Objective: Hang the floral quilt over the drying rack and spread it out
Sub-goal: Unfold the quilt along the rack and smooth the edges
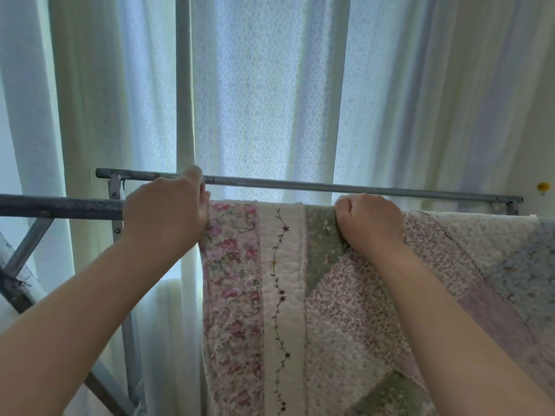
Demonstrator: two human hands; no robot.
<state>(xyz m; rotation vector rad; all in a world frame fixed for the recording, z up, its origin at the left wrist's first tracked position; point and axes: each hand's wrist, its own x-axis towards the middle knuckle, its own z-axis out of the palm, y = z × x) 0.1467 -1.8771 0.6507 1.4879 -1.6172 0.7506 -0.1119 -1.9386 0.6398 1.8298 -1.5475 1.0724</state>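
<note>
The floral quilt, a patchwork of pink, green and lilac prints, hangs over the near bar of the grey metal drying rack and drops down toward me. My left hand grips the quilt's left edge at the top, where it folds over the bar. My right hand is closed on the quilt's top fold a little to the right. The bar itself is hidden under the fabric from my left hand rightward. The quilt runs on past the right edge of the view.
A second rack bar runs parallel just behind the quilt. Rack legs and braces stand at the lower left. White lace curtains cover the window right behind the rack. A small yellow object sits on the right wall.
</note>
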